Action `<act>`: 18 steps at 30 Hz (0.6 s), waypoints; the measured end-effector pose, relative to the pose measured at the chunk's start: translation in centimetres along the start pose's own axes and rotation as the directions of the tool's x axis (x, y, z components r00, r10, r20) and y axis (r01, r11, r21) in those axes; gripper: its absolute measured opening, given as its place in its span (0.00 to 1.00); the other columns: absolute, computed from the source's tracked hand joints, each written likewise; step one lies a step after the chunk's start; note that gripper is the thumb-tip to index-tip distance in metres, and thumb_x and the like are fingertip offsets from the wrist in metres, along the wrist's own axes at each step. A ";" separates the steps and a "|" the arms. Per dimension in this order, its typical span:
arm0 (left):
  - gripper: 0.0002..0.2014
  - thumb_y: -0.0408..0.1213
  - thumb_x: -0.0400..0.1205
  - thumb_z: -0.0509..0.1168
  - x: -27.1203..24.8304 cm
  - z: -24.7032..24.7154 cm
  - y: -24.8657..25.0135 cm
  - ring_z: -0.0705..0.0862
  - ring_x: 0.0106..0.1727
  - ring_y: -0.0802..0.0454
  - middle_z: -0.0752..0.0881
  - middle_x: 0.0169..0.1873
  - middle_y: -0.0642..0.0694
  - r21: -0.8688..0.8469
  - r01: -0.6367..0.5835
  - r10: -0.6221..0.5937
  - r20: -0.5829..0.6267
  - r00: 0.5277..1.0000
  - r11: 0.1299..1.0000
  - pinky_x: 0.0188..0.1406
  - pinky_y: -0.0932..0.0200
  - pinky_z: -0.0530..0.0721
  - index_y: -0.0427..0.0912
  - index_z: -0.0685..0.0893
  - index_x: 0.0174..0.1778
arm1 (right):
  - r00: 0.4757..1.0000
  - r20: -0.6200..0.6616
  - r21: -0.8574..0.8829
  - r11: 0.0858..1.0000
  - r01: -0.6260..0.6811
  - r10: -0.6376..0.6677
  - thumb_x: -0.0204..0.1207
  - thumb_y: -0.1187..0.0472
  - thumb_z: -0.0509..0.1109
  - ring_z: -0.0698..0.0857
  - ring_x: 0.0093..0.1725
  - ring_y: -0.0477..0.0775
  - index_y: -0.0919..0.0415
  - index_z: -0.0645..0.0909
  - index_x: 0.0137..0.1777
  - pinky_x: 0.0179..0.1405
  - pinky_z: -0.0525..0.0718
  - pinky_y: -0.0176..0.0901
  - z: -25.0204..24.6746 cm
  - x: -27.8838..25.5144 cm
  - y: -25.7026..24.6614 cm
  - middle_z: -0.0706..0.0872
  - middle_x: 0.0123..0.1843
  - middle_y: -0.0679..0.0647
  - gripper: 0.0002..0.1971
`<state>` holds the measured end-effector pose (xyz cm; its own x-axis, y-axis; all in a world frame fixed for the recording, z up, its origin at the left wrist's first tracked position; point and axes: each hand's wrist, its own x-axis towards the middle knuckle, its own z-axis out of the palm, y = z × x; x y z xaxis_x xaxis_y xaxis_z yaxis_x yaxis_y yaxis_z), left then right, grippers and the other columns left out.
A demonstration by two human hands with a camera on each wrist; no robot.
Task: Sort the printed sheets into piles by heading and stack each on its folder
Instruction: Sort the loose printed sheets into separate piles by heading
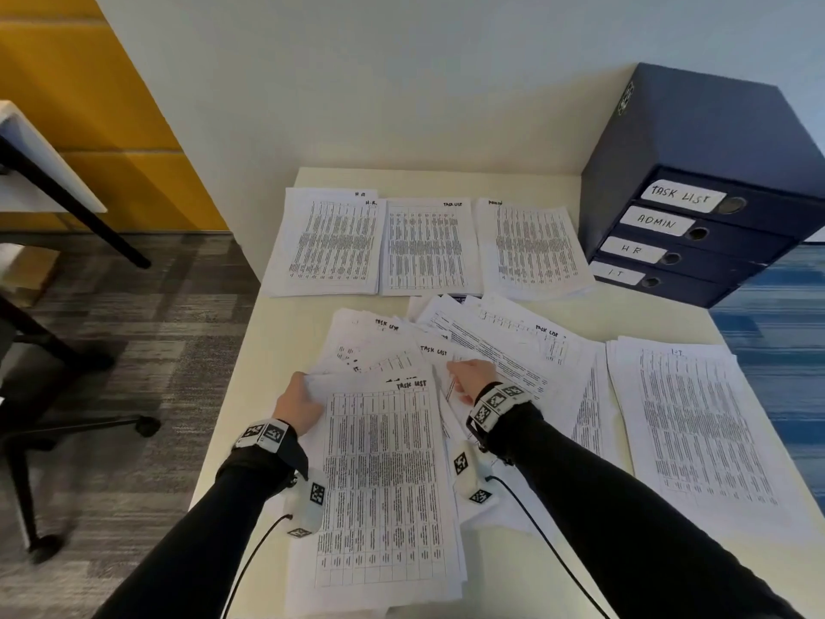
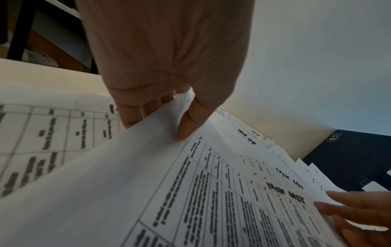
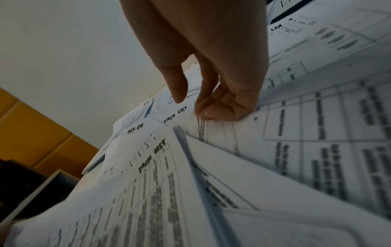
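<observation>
Cream table (image 1: 277, 332) bears sorted piles (image 1: 428, 245) along the wall and a dark file box (image 1: 696, 180) holding four labelled folders (image 1: 687, 225). Left hand (image 1: 298, 406) pinches a Task List sheet (image 1: 384, 475); right hand (image 1: 471, 376) pinches loose sheets (image 1: 513, 346) mid-table.
</observation>
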<state>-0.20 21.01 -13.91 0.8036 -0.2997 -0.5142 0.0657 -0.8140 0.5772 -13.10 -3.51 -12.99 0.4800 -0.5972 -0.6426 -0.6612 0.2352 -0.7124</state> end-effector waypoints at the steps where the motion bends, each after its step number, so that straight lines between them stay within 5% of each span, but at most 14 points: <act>1: 0.25 0.26 0.79 0.63 -0.1 0.0 0.0 0.76 0.64 0.33 0.77 0.63 0.30 0.002 0.001 -0.001 0.001 1.000 1.000 0.59 0.47 0.75 0.34 0.65 0.72 | 1.000 0.006 -0.019 1.000 0.000 0.000 0.78 0.61 0.67 0.77 0.34 0.52 0.62 0.79 0.41 0.38 0.78 0.44 0.2 -0.1 -0.2 0.78 0.33 0.54 0.06; 4: 0.25 0.26 0.79 0.63 -0.3 0.0 0.0 0.77 0.64 0.33 0.77 0.63 0.29 0.000 -0.004 0.004 0.000 1.000 1.000 0.59 0.47 0.74 0.34 0.65 0.71 | 1.000 -0.004 -0.024 1.000 0.020 -0.020 0.77 0.64 0.67 0.77 0.41 0.54 0.63 0.77 0.44 0.46 0.78 0.44 0.7 -0.2 -0.7 0.78 0.37 0.56 0.03; 7: 0.24 0.26 0.79 0.62 -0.4 -0.1 0.2 0.77 0.62 0.33 0.77 0.61 0.28 0.011 -0.004 0.003 0.006 1.000 1.000 0.55 0.50 0.73 0.33 0.65 0.71 | 0.999 -0.048 0.068 0.998 0.004 -0.001 0.77 0.68 0.66 0.76 0.30 0.53 0.65 0.76 0.46 0.25 0.76 0.34 1.3 0.1 -0.9 0.76 0.34 0.58 0.01; 8: 0.24 0.26 0.79 0.62 -0.5 -0.1 0.2 0.77 0.62 0.33 0.77 0.61 0.28 0.010 0.001 -0.001 0.005 1.000 1.000 0.54 0.50 0.73 0.34 0.64 0.71 | 0.999 -0.053 0.084 0.996 -0.007 0.011 0.77 0.66 0.66 0.77 0.30 0.53 0.65 0.76 0.45 0.25 0.76 0.36 1.5 0.2 -1.0 0.77 0.34 0.58 0.02; 10: 0.24 0.25 0.79 0.61 -0.5 0.0 0.3 0.77 0.62 0.33 0.78 0.61 0.29 0.002 0.009 -0.009 0.003 1.000 1.000 0.53 0.50 0.73 0.34 0.64 0.71 | 1.000 -0.014 0.062 0.998 -0.008 0.009 0.77 0.61 0.68 0.80 0.33 0.54 0.61 0.76 0.43 0.33 0.80 0.44 1.9 0.3 -1.1 0.81 0.36 0.57 0.05; 13: 0.24 0.25 0.79 0.61 -0.7 0.1 0.4 0.77 0.62 0.34 0.78 0.61 0.30 -0.014 0.016 -0.016 -0.008 1.000 1.000 0.54 0.50 0.73 0.34 0.65 0.71 | 0.995 0.025 -0.036 0.995 0.094 -0.093 0.77 0.64 0.66 0.82 0.42 0.57 0.64 0.81 0.52 0.51 0.84 0.51 2.4 0.2 -0.8 0.85 0.45 0.60 0.07; 18: 0.23 0.26 0.79 0.61 -0.9 -0.1 0.4 0.78 0.62 0.34 0.78 0.61 0.29 -0.063 0.029 -0.031 -0.040 0.999 0.998 0.52 0.51 0.73 0.35 0.65 0.70 | 0.920 -0.227 -0.070 0.948 0.310 -0.318 0.84 0.63 0.58 0.77 0.50 0.52 0.63 0.75 0.61 0.59 0.76 0.48 1.0 -1.9 -1.8 0.79 0.50 0.54 0.10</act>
<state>-0.89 21.03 -13.17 0.8243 -0.2538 -0.5060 0.1259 -0.7893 0.6010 -12.24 -2.07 -10.81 0.5215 -0.7984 -0.3009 -0.5184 -0.0164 -0.8550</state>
